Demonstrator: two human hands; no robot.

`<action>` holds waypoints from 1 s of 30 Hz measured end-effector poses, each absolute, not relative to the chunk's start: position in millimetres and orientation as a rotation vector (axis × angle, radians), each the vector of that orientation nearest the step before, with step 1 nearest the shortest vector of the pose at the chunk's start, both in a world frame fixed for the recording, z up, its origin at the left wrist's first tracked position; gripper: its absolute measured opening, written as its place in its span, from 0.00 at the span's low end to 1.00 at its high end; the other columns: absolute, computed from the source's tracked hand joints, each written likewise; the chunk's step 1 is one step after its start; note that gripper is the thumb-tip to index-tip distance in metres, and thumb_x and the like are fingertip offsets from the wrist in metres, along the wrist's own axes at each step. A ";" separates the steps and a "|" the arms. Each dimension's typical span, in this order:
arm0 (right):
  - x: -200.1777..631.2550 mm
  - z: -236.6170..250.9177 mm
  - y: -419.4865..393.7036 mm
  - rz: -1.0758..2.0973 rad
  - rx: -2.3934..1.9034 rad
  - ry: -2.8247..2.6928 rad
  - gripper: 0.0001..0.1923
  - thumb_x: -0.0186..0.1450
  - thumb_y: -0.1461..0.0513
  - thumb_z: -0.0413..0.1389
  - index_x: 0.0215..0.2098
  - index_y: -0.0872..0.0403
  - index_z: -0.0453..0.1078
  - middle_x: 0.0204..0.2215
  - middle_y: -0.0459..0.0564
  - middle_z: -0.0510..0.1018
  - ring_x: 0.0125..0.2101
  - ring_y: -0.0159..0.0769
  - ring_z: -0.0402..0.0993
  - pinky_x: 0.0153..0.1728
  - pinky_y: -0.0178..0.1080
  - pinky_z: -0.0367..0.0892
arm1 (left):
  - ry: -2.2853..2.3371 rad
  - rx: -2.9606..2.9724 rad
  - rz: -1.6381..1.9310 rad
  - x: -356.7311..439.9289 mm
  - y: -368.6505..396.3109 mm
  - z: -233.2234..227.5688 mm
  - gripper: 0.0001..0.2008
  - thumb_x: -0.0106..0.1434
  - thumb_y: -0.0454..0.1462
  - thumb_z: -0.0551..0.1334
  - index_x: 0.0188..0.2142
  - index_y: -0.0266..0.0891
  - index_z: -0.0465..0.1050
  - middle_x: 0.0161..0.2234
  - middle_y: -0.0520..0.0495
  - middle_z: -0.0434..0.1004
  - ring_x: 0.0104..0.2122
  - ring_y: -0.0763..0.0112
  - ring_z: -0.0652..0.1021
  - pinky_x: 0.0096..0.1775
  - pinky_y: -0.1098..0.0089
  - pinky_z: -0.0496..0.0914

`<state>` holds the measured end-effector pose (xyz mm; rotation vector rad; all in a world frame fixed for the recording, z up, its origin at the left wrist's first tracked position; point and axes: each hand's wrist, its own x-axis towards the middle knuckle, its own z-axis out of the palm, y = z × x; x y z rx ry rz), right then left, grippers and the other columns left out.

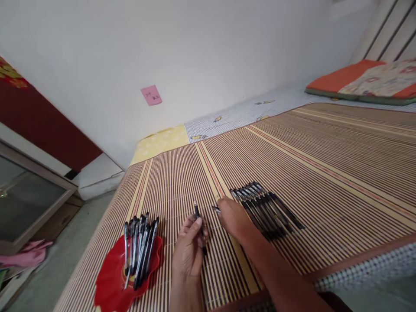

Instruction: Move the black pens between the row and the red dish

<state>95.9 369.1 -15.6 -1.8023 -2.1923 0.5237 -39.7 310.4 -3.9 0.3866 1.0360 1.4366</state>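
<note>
My left hand point(191, 245) is closed around a black pen point(196, 212), which stands tilted with its bare pale tip pointing up and away. To the right of it, my right hand point(229, 212) pinches a pen cap point(216, 209); only its dark end shows past the fingers. Beside my right hand and partly behind the forearm lies a row of several black pens point(260, 208), side by side on the mat. On the left, several clear-barrelled pens point(139, 247) with black caps rest in a red plate point(112, 268) with a wavy rim.
A striped bamboo mat point(175, 182) covers the bed, with its front edge at the lower right. A folded orange and floral quilt point(364, 80) lies at the far right. Behind the bed is a white wall with a pink note point(151, 95). Floor point(94, 216) shows at left.
</note>
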 end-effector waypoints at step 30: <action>126.4 6.0 380.7 1.557 -0.739 -1.122 0.14 0.56 0.61 0.64 0.41 0.53 0.72 0.33 0.46 0.76 0.35 0.33 0.72 0.37 0.37 0.64 | 1.087 0.606 1.271 -21.6 302.8 -6.1 0.27 0.47 0.44 0.78 0.41 0.35 0.72 0.24 0.51 0.74 0.18 0.80 0.66 0.18 0.80 0.59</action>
